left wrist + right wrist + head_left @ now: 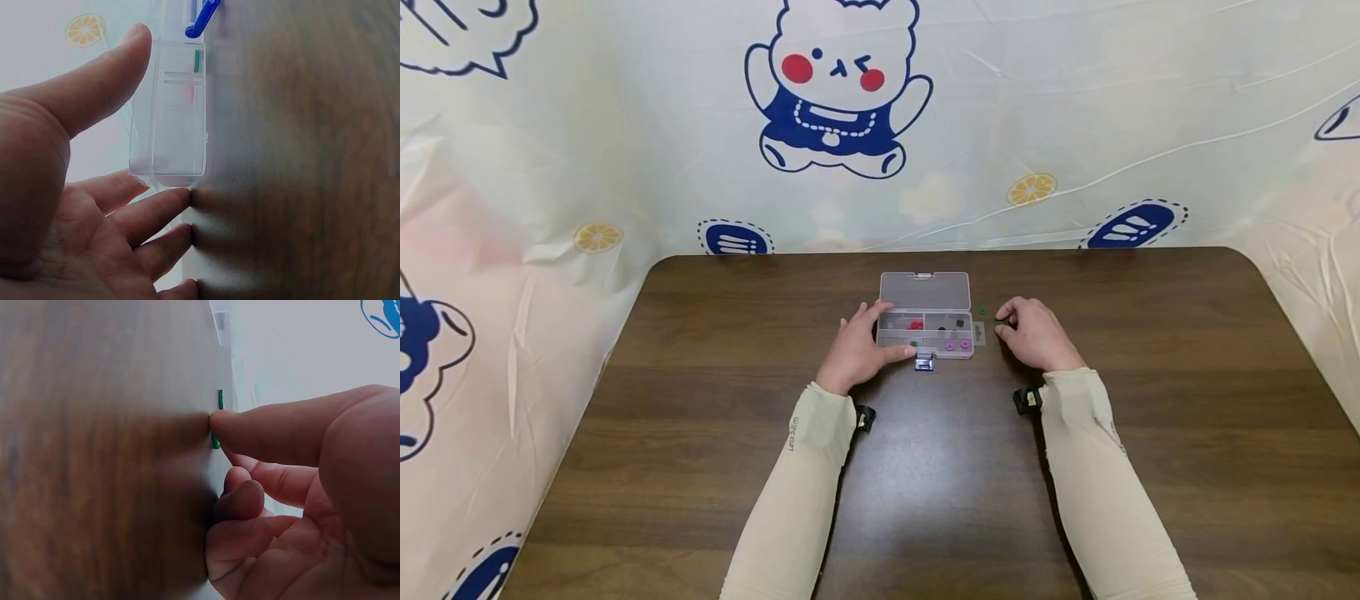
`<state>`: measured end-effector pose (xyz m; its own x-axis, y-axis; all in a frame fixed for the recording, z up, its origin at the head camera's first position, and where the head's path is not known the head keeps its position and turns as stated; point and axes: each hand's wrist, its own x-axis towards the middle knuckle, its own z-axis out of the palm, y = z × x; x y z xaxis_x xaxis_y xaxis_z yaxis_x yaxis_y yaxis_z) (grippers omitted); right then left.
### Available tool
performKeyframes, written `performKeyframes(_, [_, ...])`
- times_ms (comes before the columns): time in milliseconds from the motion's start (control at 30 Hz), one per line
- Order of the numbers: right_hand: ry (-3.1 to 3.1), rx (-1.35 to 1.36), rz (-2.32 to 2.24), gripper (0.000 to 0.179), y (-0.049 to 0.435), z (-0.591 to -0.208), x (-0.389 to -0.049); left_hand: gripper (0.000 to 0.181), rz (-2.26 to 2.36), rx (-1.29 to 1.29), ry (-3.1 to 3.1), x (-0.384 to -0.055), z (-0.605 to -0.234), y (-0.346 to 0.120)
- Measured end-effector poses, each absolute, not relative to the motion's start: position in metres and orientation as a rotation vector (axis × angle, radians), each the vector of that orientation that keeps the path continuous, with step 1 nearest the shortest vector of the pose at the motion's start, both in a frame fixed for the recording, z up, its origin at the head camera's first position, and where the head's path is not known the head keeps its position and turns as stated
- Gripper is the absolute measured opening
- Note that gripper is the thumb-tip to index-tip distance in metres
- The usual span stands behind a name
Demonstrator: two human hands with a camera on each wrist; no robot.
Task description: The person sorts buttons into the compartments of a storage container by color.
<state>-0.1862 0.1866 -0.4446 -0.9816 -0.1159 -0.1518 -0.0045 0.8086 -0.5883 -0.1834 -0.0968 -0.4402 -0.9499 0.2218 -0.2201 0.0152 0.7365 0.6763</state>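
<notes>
A clear plastic compartment box (925,333) stands with its lid (925,292) raised at the back. Around its left end, my left hand (857,346) rests spread, thumb along the front edge and index finger toward the back corner. In the left wrist view the other fingertips touch the tabletop beside the box's end. Right of the box, my right hand (1033,333) has thumb and index finger at a small green disc (216,442) low on the table, its remaining fingers curled. Another green disc (982,311) lies between hand and box.
Inside the compartments are red pieces (916,326), purple rings (950,346), dark pieces (960,323) and a green piece (913,344). A blue latch (924,363) hangs at the box's front. The brown table (775,500) meets a printed cloth (662,125) behind.
</notes>
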Motion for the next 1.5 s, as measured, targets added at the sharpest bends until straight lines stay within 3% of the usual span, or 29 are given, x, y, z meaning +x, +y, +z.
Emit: performKeyframes(1500, [2.807,-0.059,-0.942,0.013,0.188,-0.4439,-0.1875,0.08,1.008,0.185,2.655,-0.1849,-0.4394,-0.0961])
